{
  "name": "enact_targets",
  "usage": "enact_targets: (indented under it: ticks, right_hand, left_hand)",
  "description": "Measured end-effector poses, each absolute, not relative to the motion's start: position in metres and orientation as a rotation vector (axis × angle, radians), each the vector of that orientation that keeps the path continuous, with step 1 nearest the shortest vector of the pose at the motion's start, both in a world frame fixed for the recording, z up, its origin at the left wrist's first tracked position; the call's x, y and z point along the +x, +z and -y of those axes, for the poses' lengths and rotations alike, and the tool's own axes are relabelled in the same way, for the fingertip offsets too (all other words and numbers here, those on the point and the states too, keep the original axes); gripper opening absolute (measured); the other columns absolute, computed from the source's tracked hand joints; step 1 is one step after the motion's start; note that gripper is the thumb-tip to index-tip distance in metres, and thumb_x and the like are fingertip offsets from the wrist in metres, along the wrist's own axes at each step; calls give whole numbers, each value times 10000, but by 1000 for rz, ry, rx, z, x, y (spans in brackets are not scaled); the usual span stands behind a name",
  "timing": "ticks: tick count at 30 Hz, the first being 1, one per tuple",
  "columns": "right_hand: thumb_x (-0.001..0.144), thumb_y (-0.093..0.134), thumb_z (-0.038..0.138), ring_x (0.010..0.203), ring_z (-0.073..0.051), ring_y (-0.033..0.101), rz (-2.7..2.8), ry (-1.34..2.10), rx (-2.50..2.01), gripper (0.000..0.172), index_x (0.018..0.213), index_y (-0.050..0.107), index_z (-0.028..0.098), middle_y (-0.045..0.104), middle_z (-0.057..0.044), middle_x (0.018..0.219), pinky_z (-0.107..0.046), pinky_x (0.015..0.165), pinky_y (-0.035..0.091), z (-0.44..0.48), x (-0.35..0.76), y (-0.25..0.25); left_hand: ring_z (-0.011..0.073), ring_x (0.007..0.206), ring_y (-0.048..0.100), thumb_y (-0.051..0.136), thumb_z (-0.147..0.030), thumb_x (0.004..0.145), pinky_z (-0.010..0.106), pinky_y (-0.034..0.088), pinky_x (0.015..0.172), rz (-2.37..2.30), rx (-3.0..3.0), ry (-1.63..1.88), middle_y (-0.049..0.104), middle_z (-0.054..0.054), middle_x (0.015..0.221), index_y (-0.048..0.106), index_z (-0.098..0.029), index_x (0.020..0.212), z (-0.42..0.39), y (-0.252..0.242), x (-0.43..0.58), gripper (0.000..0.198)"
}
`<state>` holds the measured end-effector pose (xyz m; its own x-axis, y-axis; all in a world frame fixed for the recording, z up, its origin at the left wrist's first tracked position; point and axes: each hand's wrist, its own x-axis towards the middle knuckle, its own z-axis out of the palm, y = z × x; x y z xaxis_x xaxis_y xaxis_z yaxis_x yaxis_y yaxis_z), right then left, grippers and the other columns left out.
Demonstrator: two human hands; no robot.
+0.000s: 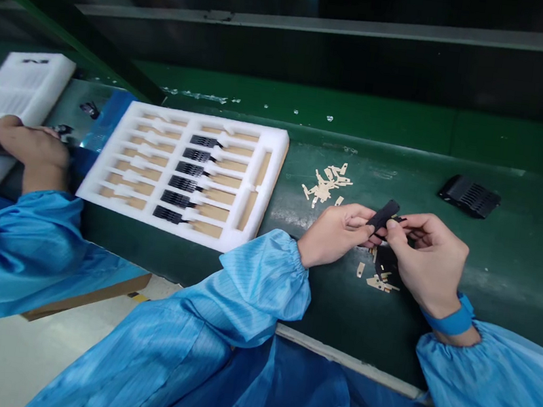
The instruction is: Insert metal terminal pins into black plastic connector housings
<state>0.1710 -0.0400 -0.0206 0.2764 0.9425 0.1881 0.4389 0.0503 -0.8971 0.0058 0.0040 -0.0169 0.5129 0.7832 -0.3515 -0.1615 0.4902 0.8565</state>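
Note:
My left hand (340, 232) is closed on a small black plastic part (384, 214), held tilted above the green bench. My right hand (426, 252) pinches at the right end of the same part; its fingertips touch it, and what else they hold is too small to make out. Below my hands lie several small cream-coloured tabs (381, 283) beside a dark piece (388, 261), partly covered by my right hand. A larger pile of the same cream tabs (326, 185) is spread beyond my left hand.
A white foam tray (268, 183) with several black slotted parts (185, 183) in its left-middle slots stands to the left. Another black slotted part (469, 196) lies at right. At far left, a co-worker's hand (35, 151) is near another white foam block (28, 88).

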Motion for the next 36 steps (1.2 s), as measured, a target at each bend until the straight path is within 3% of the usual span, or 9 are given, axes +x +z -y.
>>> enact_targets:
  ticks: [14,30,36]
  right_hand:
    - [856,739,283,691,-177,704,1345,625,-1563,93,865,679,212,724,-18,799,-305,656,566,40,171,-19]
    - [870,736,268,691,-162,698,1341,650,-1558,77,882,681,215,715,-5,796,-286,654,556,40,172,-24]
    - [874,728,283,672,-161,671,1405,560,-1577,80,876,683,217,708,-4,779,-295,658,552,40,172,-22]
  left_hand:
    - [109,761,721,677,-62,874,198,600,748,-865,865,658,739,55,843,667,-88,1018,-4,-14,6,147]
    - [124,789,722,710,-110,866,226,603,757,-858,903,681,748,81,935,673,-91,1038,-3,-19,6,177]
    - [116,740,711,758,-176,859,219,594,732,-856,895,710,720,40,817,649,-94,994,-1,-17,9,191]
